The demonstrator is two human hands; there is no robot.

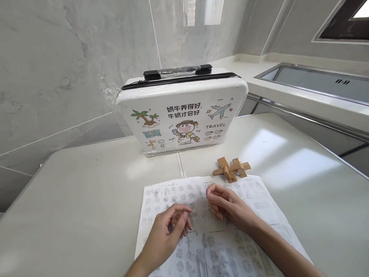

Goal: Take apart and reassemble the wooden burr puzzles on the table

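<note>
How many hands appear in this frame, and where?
2: the left hand and the right hand, both over the printed sheet, the right nearer the wooden assembly.

Grey marbled wall (49, 70), white table (77, 198), what looks like a dark-framed window (346, 17)

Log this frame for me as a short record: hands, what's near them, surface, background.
Left hand: loosely curled above the sheet, nothing visible in it
Right hand: loosely curled above the sheet, nothing visible in it, nearest the wooden piece
Sheet: white, printed with small grey drawings, too faint to read
Wooden piece: interlocked brown parts, at the sheet's far edge
Surface: pale table
Background: white case in clear plastic, printed "TRAVEL", black handle up
</note>
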